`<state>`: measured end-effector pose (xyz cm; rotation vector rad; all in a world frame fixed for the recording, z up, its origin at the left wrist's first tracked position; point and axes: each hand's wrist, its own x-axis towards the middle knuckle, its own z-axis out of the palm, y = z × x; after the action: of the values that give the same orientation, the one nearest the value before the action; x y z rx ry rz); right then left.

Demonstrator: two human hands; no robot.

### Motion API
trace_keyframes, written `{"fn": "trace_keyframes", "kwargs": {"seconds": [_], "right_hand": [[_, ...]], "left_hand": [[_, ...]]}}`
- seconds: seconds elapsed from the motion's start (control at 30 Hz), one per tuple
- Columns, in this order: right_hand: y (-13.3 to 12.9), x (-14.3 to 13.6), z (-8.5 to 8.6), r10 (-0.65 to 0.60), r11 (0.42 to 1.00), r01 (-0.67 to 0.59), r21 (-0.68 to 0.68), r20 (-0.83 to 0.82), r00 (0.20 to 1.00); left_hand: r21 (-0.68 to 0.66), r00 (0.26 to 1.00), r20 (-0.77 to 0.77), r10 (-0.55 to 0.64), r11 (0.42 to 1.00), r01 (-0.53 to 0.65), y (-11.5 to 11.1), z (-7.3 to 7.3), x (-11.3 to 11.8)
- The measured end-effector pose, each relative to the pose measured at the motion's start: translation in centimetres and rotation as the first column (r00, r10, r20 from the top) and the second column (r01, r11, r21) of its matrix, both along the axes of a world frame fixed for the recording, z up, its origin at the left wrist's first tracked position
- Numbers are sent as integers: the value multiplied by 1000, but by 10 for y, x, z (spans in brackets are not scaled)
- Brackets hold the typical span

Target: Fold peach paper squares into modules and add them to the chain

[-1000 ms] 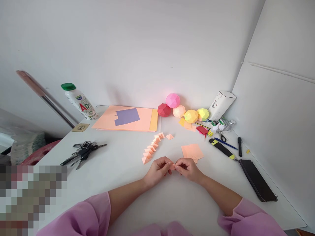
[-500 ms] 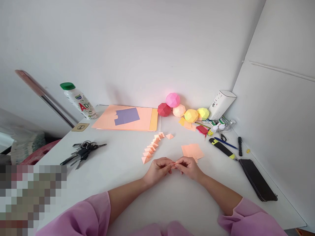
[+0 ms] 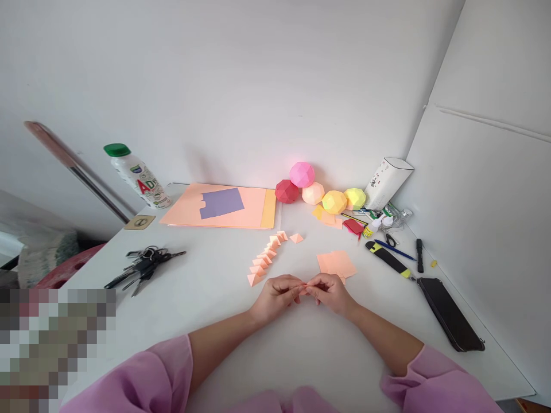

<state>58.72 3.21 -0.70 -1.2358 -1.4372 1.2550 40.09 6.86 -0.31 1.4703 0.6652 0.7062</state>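
Paper piece (image 3: 303,289), peach, in the pinch of left hand (image 3: 274,297) and right hand (image 3: 332,293)

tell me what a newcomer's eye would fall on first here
Probably the pink faceted ball would draw the eye first, raised above the other bright balls at the back. Next come the left hand and right hand, pinching a small peach paper piece at front centre. The green-capped bottle also stands out, at back left.
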Motion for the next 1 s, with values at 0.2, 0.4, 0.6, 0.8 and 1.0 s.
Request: {"fn": "trace_keyframes", "kwargs": {"seconds": [0.2, 0.4, 0.6, 0.8, 1.0], "right_hand": [[-2, 0, 2, 19, 1000, -19, -4, 56, 998], [-4, -1, 0, 39, 998, -46, 39, 172, 984], [-5, -4, 3, 79, 994, -92, 53, 207, 975], [-5, -4, 6, 90, 992, -107, 66, 220, 971], [-5, -3, 3, 110, 986, -135, 94, 237, 965]], "left_hand": [[-54, 1000, -6, 20, 998, -20, -2, 3, 2], [-107, 994, -109, 32, 993, -43, -6, 2, 5], [-105, 990, -134, 51, 992, -65, -8, -1, 6], [-96, 987, -149, 64, 992, -79, -8, -4, 4], [-89, 985, -168, 42, 994, -58, -8, 0, 3]]}}
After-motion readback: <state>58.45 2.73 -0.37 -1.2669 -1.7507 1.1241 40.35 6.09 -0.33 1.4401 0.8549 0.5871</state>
